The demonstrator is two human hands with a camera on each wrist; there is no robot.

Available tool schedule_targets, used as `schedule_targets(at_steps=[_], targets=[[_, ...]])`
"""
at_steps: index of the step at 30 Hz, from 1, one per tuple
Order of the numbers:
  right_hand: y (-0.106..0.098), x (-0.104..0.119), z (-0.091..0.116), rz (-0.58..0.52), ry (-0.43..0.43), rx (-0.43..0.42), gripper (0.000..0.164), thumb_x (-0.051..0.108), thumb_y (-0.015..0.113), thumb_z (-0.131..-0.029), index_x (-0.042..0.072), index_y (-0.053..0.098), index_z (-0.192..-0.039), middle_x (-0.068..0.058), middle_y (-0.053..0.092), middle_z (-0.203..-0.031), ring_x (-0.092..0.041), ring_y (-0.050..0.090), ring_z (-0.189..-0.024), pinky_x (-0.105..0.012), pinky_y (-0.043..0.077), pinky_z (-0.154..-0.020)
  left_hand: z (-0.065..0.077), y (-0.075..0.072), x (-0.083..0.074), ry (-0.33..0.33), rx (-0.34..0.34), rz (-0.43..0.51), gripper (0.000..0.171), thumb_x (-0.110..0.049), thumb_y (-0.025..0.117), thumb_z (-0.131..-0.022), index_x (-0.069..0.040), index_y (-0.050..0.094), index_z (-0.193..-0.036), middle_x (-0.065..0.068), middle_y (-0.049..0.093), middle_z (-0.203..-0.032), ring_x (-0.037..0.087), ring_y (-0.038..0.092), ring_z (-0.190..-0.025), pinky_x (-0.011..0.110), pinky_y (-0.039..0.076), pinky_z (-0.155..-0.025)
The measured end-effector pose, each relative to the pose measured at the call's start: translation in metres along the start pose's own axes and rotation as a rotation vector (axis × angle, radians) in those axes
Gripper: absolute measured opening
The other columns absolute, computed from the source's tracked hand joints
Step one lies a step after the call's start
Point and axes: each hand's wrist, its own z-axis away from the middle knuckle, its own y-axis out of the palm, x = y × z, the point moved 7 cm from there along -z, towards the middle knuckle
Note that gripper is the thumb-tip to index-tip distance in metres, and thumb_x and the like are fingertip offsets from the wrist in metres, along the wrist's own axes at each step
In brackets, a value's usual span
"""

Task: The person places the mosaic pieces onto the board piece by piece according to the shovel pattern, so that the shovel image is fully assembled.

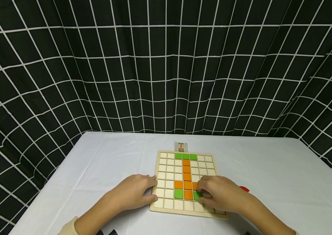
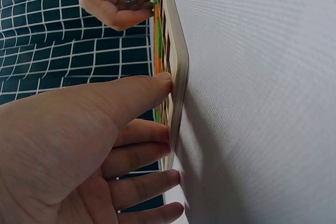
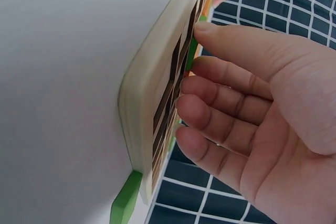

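Observation:
A wooden grid board [image 1: 169, 204] lies on the white table, with orange tiles [image 1: 187, 169] in a column and crossbar and green tiles [image 1: 185, 156] across its far row. My left hand [image 1: 135, 192] rests at the board's left edge; in the left wrist view its thumb touches the rim and its fingers are fairly straight. At the lower right of the pattern, my right hand [image 1: 221, 192] pinches a green tile [image 3: 192, 53] between thumb and index finger, down at the board's surface. That hand covers part of the board's right side.
Just beyond the board lies a small pattern card [image 1: 181, 147]. A red piece [image 1: 244, 188] shows on the table past my right hand. Beside the board's edge is a green piece [image 3: 126, 198]. A black curtain with white grid lines [image 1: 166, 81] stands behind the table.

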Motion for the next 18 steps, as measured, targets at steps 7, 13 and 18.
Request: schedule_targets(at_steps=[7,13,18], targets=[[0.000,0.001,0.000,-0.081,-0.017,-0.009,0.020,0.009,0.082,-0.082,0.022,0.067,-0.087,0.016,0.054,-0.081,0.000,0.046,-0.070,-0.021,0.043,-0.062,0.000,-0.001,0.000,-0.005,0.001,-0.003,0.026,-0.033,0.076,-0.088,-0.022,0.057,-0.073,0.013,0.065,-0.130,0.032,0.062,-0.120,0.049,0.050,-0.098],[0.000,0.003,0.007,-0.156,-0.019,-0.004,0.020,0.002,0.077,-0.084,0.019,0.075,-0.094,0.017,0.062,-0.089,0.001,0.054,-0.078,-0.021,0.051,-0.069,-0.001,0.000,0.001,-0.003,-0.002,-0.003,0.019,-0.033,0.076,-0.088,-0.018,0.065,-0.081,0.013,0.065,-0.130,0.032,0.062,-0.120,0.049,0.050,-0.099],[-0.011,-0.007,0.018,-0.108,0.003,-0.007,0.023,0.000,0.076,-0.084,0.022,0.072,-0.090,0.018,0.055,-0.085,0.001,0.049,-0.073,-0.020,0.048,-0.064,0.000,0.000,0.001,-0.005,0.000,-0.006,0.018,-0.033,0.076,-0.088,-0.016,0.069,-0.087,0.013,0.065,-0.130,0.031,0.062,-0.120,0.049,0.050,-0.099]])
